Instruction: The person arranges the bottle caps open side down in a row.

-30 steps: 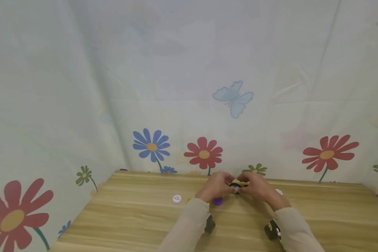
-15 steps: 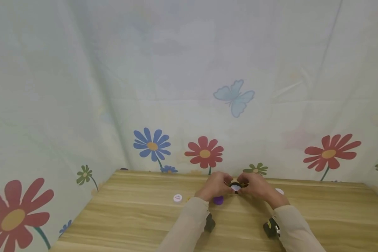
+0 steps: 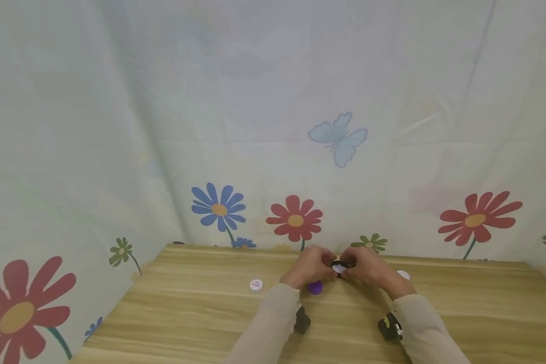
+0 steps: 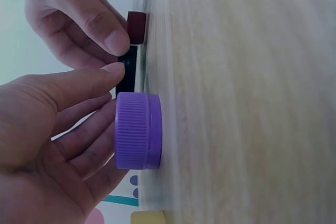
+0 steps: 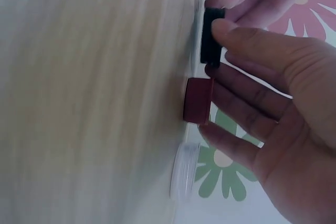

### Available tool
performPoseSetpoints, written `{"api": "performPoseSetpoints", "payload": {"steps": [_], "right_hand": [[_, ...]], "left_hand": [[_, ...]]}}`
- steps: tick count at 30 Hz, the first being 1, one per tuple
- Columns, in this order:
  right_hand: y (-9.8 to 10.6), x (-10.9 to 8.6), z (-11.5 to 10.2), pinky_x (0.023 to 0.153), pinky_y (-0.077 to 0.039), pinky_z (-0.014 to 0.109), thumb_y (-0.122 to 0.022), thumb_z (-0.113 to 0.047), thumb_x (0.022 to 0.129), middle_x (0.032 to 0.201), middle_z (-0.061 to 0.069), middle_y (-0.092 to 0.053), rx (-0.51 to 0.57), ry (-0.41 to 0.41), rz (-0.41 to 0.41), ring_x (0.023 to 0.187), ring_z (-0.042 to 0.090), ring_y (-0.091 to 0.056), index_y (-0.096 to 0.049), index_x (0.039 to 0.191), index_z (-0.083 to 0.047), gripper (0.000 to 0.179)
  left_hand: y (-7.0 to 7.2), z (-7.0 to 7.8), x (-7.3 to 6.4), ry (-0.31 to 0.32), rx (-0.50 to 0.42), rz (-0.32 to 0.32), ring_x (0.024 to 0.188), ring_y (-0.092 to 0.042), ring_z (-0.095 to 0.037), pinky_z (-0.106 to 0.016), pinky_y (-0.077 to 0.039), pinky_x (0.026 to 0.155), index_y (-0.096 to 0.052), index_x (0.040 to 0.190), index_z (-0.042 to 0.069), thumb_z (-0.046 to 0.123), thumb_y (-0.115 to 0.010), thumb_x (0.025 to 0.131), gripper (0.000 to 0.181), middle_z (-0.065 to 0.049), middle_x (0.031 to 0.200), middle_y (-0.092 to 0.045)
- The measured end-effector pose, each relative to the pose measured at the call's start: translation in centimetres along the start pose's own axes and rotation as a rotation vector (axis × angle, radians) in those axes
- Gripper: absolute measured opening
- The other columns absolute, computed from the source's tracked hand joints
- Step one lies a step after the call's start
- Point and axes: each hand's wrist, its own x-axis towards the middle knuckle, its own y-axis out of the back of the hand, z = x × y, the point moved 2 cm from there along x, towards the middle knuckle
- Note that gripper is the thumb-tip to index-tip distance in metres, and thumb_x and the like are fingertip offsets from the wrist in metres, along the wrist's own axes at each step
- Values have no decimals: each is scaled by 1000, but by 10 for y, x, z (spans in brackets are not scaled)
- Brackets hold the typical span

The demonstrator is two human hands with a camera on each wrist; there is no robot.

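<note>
A black round cap (image 3: 339, 269) with a pale inner face is held between both hands over the far part of the table. From the left, my left hand (image 3: 310, 266) pinches its edge, the thumb showing on its side in the left wrist view. On the opposite edge my right hand (image 3: 371, 268) pinches it with thumb and fingers. The cap seems slightly raised off the wood. A ribbed purple bottle cap (image 4: 138, 130) stands beside the left hand. Close to the right hand's fingers is a dark red cap (image 5: 198, 101), hidden in the head view.
On the wooden table (image 3: 200, 303), a white printed cap (image 3: 256, 285) lies to the left. A yellow cap (image 4: 148, 217) is near the left wrist. A clear or whitish cap (image 5: 185, 171) lies right of the hands. A flowered curtain (image 3: 255, 101) hangs behind the table.
The thumbs have parted a little on the black cap, so more of its pale face shows, and its tilt has shifted slightly. Both hands stay in nearly the same place.
</note>
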Motion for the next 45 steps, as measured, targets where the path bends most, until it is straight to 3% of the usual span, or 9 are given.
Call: {"api": "performPoseSetpoints", "payload": {"steps": [7,16,22,28,37,45], "right_hand": [[3,-1,-3,80,-57,41,-87,-6,82,97,11,-78,31,18,21,92,27,-73,-75,103,1,25],[11,-6,-14,73,-57,36,-84,-10,87,103,13,-77,114,-88,10,86,19,-69,-76,107,-1,23],[14,-10,-16,70,-57,35,-81,-14,93,104,8,-76,160,-93,10,82,18,-68,-76,108,-4,19],[15,-11,-18,72,-58,35,-79,-18,97,104,5,-76,174,-97,16,94,23,-71,-77,109,-7,17],[17,-13,-21,84,-59,48,-77,-23,99,106,3,-76,140,-93,41,106,32,-71,-77,111,-6,20],[19,-14,-21,75,-61,42,-79,-17,97,106,10,-75,215,-95,36,94,29,-74,-75,111,-3,20]], "left_hand": [[3,-1,0,9,-63,24,85,-74,-13,-21,-56,74,-78,111,-3,-6,-84,81,31,-13,101,-79],[10,1,-5,-15,-114,47,84,-72,-8,-20,-56,74,-80,109,1,-7,-82,84,27,-7,101,-79],[15,2,-8,-11,-90,56,87,-72,-10,-22,-57,77,-81,108,6,-6,-81,85,26,0,100,-78],[16,0,-11,-9,-78,60,87,-73,-13,-22,-57,76,-81,102,7,-5,-82,86,20,1,97,-78],[17,0,-13,-50,-82,88,86,-76,-17,-20,-57,72,-81,97,6,-1,-84,87,13,0,95,-79],[19,-1,-13,-51,-66,99,85,-73,-9,-19,-57,75,-82,104,7,5,-83,91,13,1,96,-79]]}}
